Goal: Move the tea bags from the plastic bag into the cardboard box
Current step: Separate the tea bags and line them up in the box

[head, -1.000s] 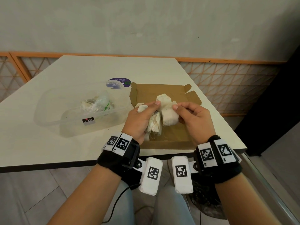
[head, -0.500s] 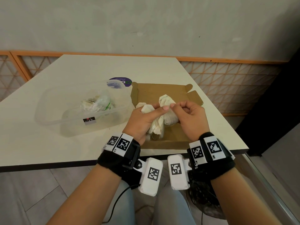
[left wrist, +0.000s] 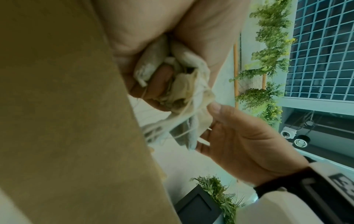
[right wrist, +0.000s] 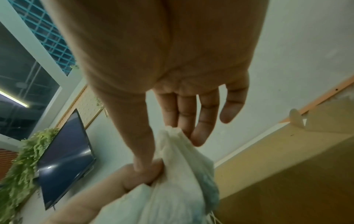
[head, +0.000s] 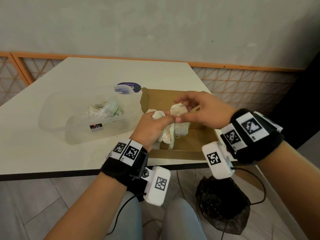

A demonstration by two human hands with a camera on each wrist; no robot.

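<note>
Over the open cardboard box [head: 187,146] my left hand [head: 156,121] grips a crumpled bunch of cream tea bags [head: 167,135] with strings hanging down. The left wrist view shows the bunch [left wrist: 182,84] squeezed in my curled fingers beside the box wall [left wrist: 67,121]. My right hand [head: 177,111] pinches one tea bag [head: 180,107] between thumb and forefinger at the top of the bunch, its other fingers spread. In the right wrist view that tea bag [right wrist: 178,151] lies against my thumb [right wrist: 138,144], above the box [right wrist: 287,166]. The plastic bag [head: 105,110] with more tea bags lies to the left.
The plastic bag sits inside a clear plastic tub [head: 81,129] left of the box. A purple sticker [head: 130,86] lies behind the tub. The table's front edge [head: 69,174] is near my wrists. A black bag [head: 223,205] and cables lie on the floor below.
My right hand has lifted and moved right, its fingers spreading while it keeps a pinch on one tea bag. The left hand with the bunch has stayed almost in place.
</note>
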